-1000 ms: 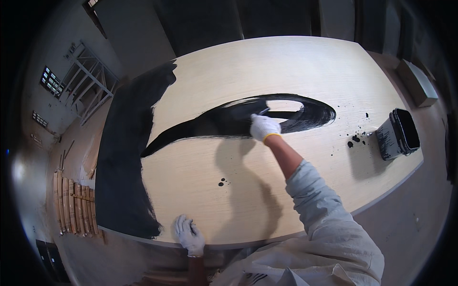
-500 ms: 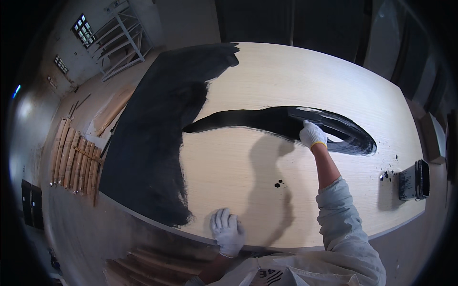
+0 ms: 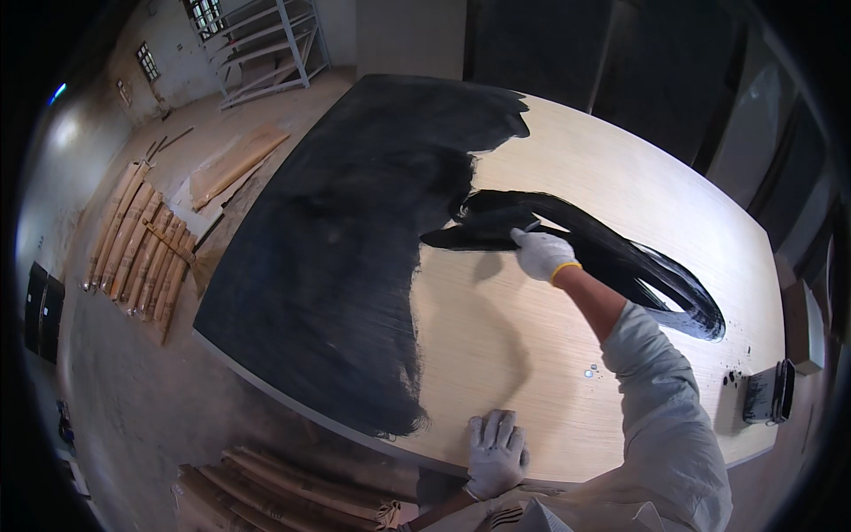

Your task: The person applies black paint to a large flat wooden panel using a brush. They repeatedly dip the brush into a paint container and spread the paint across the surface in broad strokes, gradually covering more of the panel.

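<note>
Carried leftward along the black paint stroke (image 3: 612, 257), the gloved right hand (image 3: 542, 254) is clenched on a brush, best kept flat and overlapping, while the left hand (image 3: 496, 452), spread flat, is braced on the pale wooden tabletop (image 3: 532, 355) edge.

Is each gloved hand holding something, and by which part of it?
The right hand is shut on a paint tool; the held part is hidden. The left hand holds nothing and rests flat on the tabletop.

- My right hand (image 3: 542, 254), in a white glove, is stretched far forward, arm nearly straight, fingers curled closed in a grip.
- My right sleeve is pale grey, bare forearm showing above it.
- My left hand (image 3: 496, 450), also gloved, lies flat, fingers spread, close to my body.
</note>
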Action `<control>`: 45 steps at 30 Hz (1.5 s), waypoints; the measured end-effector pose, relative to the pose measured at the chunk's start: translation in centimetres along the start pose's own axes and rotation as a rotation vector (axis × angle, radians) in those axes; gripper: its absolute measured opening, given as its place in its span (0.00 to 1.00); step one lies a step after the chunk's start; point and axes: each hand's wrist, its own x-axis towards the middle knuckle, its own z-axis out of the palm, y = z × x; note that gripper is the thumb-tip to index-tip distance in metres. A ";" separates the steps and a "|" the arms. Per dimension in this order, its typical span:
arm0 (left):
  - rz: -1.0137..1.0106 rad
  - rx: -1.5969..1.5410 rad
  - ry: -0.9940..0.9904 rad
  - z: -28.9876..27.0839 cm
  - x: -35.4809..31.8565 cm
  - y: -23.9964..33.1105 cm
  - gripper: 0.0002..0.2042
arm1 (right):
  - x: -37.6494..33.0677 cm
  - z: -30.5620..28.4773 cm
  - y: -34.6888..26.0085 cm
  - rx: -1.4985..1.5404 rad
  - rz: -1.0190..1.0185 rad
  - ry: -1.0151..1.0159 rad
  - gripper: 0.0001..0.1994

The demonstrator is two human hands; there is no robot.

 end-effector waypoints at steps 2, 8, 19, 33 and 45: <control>-0.033 -0.014 -0.068 1.0 -0.8 -0.3 0.15 | 1.3 -1.3 4.0 -0.046 0.024 0.039 0.27; -0.060 0.024 -0.117 1.8 -0.9 0.1 0.15 | 12.8 -3.3 7.7 -0.014 0.071 0.132 0.24; -0.106 0.056 -0.127 3.0 -2.0 -0.2 0.15 | 7.0 -0.6 2.7 -0.006 -0.049 0.136 0.20; 0.059 0.123 0.037 1.9 0.5 0.7 0.10 | 6.6 -0.1 7.2 0.189 0.192 0.161 0.19; 0.034 0.197 0.047 3.1 0.3 2.6 0.11 | -16.9 2.9 48.4 0.189 0.827 0.334 0.17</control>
